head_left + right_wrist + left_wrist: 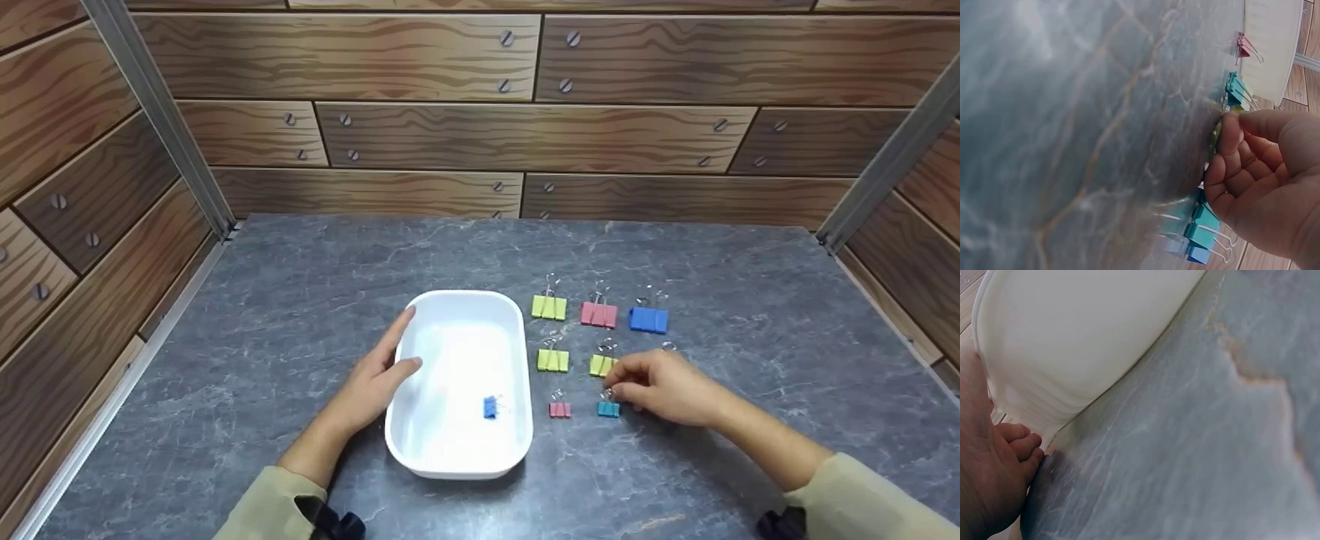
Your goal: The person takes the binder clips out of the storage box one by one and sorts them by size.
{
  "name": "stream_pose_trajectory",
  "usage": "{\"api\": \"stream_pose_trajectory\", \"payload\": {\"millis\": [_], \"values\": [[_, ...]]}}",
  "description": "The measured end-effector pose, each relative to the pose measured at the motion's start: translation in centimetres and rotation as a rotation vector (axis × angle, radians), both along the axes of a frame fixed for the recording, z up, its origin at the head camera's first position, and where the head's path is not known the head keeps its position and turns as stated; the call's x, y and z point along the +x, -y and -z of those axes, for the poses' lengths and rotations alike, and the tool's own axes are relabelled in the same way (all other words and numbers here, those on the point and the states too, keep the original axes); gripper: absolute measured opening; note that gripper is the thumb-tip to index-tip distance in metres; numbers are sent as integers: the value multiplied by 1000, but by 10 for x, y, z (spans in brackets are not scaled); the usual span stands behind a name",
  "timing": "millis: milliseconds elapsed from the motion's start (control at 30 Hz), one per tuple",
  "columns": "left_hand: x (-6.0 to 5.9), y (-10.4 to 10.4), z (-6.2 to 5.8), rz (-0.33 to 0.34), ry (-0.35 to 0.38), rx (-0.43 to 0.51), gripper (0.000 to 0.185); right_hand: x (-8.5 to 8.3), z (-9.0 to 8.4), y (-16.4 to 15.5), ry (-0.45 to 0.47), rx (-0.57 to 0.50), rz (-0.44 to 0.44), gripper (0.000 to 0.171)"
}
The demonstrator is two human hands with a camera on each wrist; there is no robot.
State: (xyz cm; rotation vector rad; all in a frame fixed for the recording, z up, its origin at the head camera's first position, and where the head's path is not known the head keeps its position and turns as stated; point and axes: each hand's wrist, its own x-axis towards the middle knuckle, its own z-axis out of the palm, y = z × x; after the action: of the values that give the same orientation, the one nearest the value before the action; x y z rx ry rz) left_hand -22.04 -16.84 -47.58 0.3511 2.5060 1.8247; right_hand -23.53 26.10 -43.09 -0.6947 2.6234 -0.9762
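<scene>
You're at a staged tabletop booth: a grey marble-patterned table (300, 300) boxed in by printed wood-plank wall panels (420, 52) held in bare aluminium corner posts (161, 120).

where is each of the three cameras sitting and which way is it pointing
Head: worn on the head, looking forward and down at the grey table, white tray and binder clips; both hands and sleeves show.
Left wrist: low beside the left hand, facing the tray's outer wall; palm and fingers show.
Right wrist: under the right hand, facing the teal clip by the fingertips.
Shared: all three views show the tray; head and right wrist share the teal clip.
</scene>
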Motion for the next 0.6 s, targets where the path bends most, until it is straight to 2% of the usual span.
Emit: {"api": "stream_pose_trajectory", "payload": {"millis": [133, 333, 467, 600], "values": [[-1, -1, -1, 4, -2, -12, 72, 3, -9, -4, -48, 13, 20, 11], [-3, 0, -1, 4, -11, -23, 71, 6, -36, 7, -164, -11, -3, 13], [-2, 1, 0, 1, -10, -24, 70, 4, -49, 27, -205, -83, -68, 12], [-1, 1, 1, -4, -9, -21, 70, 2, -56, 53, -258, -130, -175, 12]]}}
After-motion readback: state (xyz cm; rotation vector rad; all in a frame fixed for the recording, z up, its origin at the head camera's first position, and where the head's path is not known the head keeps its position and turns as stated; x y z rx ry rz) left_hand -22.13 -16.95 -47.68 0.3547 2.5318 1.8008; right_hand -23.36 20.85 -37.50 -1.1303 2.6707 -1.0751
